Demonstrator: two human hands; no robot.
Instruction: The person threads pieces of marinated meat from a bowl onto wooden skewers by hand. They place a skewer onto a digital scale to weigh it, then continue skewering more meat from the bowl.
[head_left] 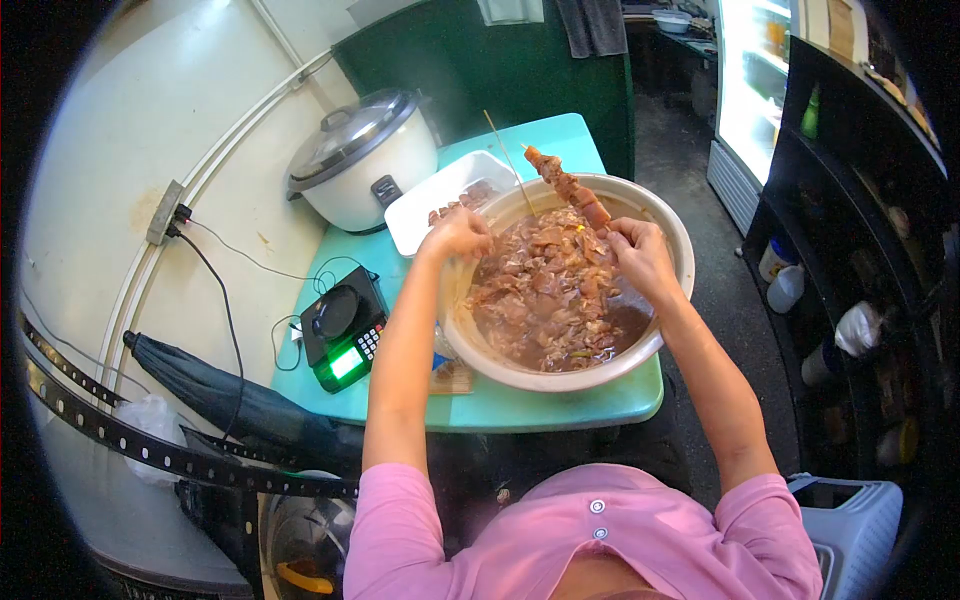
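A large round basin [470, 355] full of sliced raw meat in brown liquid stands on the turquoise table [540, 410]. My right hand [643, 255] is closed on the lower end of a meat skewer [568, 187], which points up and to the left above the basin. Over the basin's left rim is my left hand [458, 236], its fingers curled together; whatever they may hold is too small to make out. A thin bare stick [508, 158] rises from the meat near the far rim. Behind my left hand, a white tray [412, 212] contains some meat pieces.
A rice cooker [365, 160] stands at the table's back left. Left of the basin lie a scale with a lit green display [345, 362] and cables. Shelves [850, 230] and a lit glass-door fridge [752, 80] are at the right. A grey stool [860, 520] stands lower right.
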